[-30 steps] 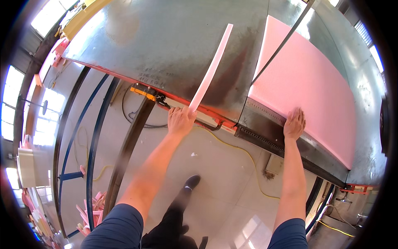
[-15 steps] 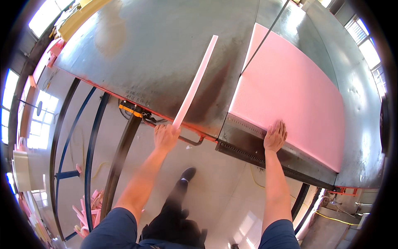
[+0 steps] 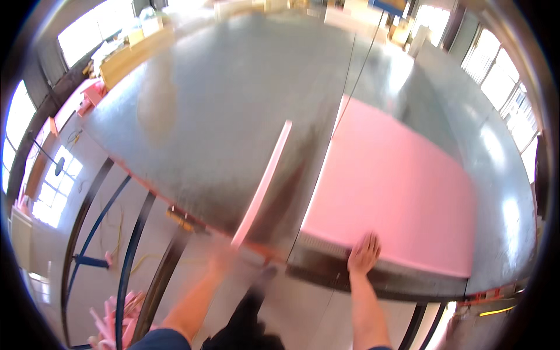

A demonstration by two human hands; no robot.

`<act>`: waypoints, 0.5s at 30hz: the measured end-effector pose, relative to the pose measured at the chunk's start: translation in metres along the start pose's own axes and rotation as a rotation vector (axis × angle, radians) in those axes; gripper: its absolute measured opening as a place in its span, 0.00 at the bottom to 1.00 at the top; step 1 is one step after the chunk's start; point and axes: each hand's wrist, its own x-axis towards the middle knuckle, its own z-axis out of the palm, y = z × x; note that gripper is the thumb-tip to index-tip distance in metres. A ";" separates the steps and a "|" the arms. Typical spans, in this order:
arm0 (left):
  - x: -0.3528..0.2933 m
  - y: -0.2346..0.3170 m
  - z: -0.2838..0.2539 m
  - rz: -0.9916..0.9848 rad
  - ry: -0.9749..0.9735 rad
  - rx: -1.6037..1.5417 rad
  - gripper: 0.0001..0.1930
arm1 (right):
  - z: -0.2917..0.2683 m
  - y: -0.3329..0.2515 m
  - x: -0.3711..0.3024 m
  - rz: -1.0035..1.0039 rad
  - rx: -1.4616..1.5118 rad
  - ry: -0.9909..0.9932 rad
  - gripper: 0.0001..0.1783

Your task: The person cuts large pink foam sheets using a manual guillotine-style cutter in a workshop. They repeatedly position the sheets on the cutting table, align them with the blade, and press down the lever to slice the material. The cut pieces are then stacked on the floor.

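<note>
A thick pink foam board (image 3: pixel 396 192) lies on the right part of a dark metal table (image 3: pixel 204 105). My right hand (image 3: pixel 364 254) rests flat on its near edge, fingers stretched out. Left of the board, separated by a strip of bare metal, a narrow pink foam strip (image 3: pixel 262 185) reaches from the table's near edge inward. My left hand (image 3: pixel 220 259) is at the strip's near end, its fingers smeared by motion, so its grip cannot be made out. A thin dark wire (image 3: pixel 359 76) slants down to the board's left edge.
A dark ruled ledge (image 3: pixel 326 245) runs along the board's near side. An orange fitting (image 3: pixel 179 219) sits under the table's left edge, near dark metal frame legs (image 3: pixel 137 251). Pink foam scraps (image 3: pixel 114 315) are heaped on the floor at lower left.
The view has tilted, so the table sits lower in the picture. My left hand, earlier closed on the strip's end, is now blurred. The board and strip keep about the same spacing.
</note>
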 end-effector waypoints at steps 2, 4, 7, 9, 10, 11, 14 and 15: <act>-0.020 0.022 -0.007 0.017 0.088 -0.069 0.14 | 0.012 0.009 0.001 0.037 -0.019 -0.024 0.33; -0.004 0.035 -0.017 -0.103 0.023 -0.308 0.13 | 0.006 0.007 0.021 0.064 0.027 -0.064 0.32; -0.026 0.033 -0.046 -0.303 -0.060 -0.321 0.10 | 0.006 0.007 0.035 0.051 -0.011 -0.049 0.33; -0.074 -0.043 -0.043 -0.504 0.088 -0.604 0.07 | 0.011 -0.001 0.040 0.029 0.014 -0.058 0.33; -0.085 -0.075 -0.058 -0.560 0.150 -0.629 0.03 | 0.012 0.006 0.043 0.029 0.008 -0.054 0.33; -0.091 -0.112 -0.088 -0.553 0.212 -0.487 0.01 | 0.008 0.010 0.042 0.041 -0.003 -0.060 0.33; -0.096 -0.235 -0.214 -0.342 0.585 0.300 0.07 | -0.006 0.014 0.048 0.104 -0.036 -0.093 0.33; -0.115 -0.281 -0.266 -0.488 0.720 0.143 0.06 | -0.009 0.008 0.052 0.137 -0.035 -0.136 0.33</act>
